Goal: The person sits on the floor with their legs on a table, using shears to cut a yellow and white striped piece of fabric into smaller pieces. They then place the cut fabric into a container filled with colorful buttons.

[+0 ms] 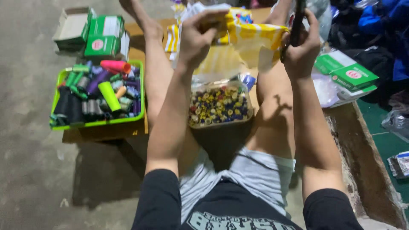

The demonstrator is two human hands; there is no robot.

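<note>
I sit on the floor with both arms raised. My left hand (199,36) grips the top of a yellow and white plastic bag (251,36) held up in front of me. My right hand (301,47) is closed around the dark handles of a pair of scissors (296,25), whose blades point up at the bag's right edge. Below the bag, between my legs, stands a clear plastic box (220,106) filled with several small colourful bobbins.
A green tray (57,91) of thread spools sits on a low board at my left. Green and white cardboard boxes (104,36) lie behind it, and more such boxes (351,72) lie at my right, beside dark and blue cloth (379,21).
</note>
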